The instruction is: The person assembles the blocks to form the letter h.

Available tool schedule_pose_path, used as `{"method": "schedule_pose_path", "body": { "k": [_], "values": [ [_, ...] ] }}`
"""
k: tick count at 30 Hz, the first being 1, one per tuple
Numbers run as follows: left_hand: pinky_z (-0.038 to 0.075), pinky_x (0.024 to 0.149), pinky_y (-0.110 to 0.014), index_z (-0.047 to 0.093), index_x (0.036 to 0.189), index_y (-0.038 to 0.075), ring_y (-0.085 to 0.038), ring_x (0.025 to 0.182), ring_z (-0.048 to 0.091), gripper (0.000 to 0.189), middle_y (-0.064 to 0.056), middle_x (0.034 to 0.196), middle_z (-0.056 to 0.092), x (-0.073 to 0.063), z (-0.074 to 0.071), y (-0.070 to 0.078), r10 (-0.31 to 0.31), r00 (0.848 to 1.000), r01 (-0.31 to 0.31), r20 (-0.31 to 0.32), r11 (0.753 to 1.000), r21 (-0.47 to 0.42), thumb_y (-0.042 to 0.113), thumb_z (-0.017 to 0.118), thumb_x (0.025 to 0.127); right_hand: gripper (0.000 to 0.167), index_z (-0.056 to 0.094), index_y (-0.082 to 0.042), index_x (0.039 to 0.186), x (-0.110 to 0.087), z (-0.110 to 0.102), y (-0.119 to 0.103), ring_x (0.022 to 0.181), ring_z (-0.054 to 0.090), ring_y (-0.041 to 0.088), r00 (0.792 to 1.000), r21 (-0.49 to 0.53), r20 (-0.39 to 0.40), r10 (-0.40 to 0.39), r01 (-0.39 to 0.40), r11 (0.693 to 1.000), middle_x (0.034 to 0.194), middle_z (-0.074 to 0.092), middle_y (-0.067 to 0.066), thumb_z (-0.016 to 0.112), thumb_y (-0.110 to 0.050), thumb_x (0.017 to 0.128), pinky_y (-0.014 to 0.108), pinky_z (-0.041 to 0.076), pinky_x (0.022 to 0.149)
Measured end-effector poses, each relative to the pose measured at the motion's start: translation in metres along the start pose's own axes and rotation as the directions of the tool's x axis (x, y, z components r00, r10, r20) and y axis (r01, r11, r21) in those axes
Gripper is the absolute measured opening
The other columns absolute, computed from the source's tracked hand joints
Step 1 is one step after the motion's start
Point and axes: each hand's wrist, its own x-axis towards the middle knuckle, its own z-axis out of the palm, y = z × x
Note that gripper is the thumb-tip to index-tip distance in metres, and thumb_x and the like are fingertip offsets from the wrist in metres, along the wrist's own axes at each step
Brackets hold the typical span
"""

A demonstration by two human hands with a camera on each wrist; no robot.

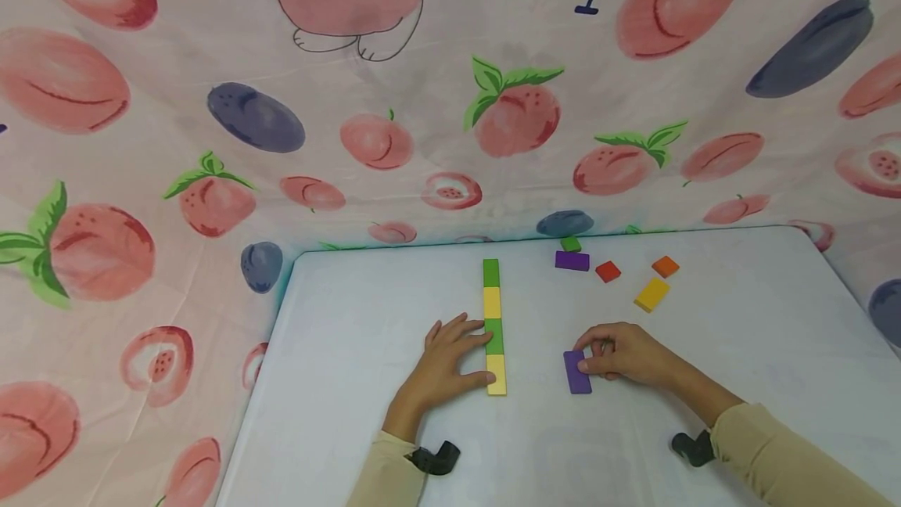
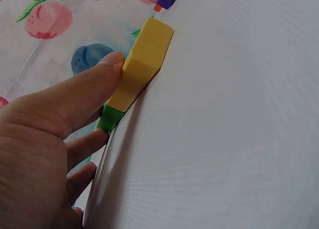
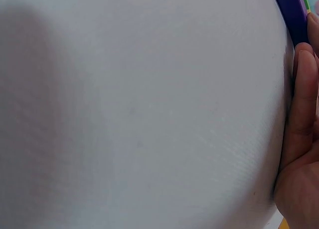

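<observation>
In the head view, green and yellow blocks alternate in a straight row on the white table, end to end. My left hand (image 1: 445, 362) rests along the row's left side, its thumb tip at the near yellow block (image 1: 497, 382) and its fingertips at the green block (image 1: 494, 345) beyond. The left wrist view shows the thumb (image 2: 94, 87) against the side of the yellow block (image 2: 144, 59). Right of the row, my right hand (image 1: 626, 354) pinches a purple block (image 1: 576, 375) between thumb and fingers. That purple block (image 3: 291, 12) shows only at the right wrist view's top corner.
Farther back lie another purple block (image 1: 572, 260), a small green block (image 1: 571, 244) behind it, a red block (image 1: 608, 271), an orange block (image 1: 665, 266) and a yellow block (image 1: 651, 295). A fruit-printed cloth (image 1: 394, 84) hangs behind the table (image 1: 338, 319).
</observation>
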Motion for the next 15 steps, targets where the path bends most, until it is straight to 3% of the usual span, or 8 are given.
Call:
{"method": "schedule_pose_path", "body": {
  "k": [15],
  "values": [
    [0.012,0.125,-0.060,0.059,0.145,0.027,-0.023,0.156,0.026,0.066,0.005,0.156,0.049,0.0006,0.0010,-0.0008,0.000,1.000,0.000,-0.002,1.000,0.011,0.055,0.073,0.087,0.030,0.074,-0.013,0.110,0.0002,-0.0001,-0.0007,0.057,0.057,0.015,1.000,-0.019,0.002,0.005,-0.005,1.000,0.076,0.057,0.006,0.082,-0.029,0.086,0.022,0.044,0.054]
  ]
}}
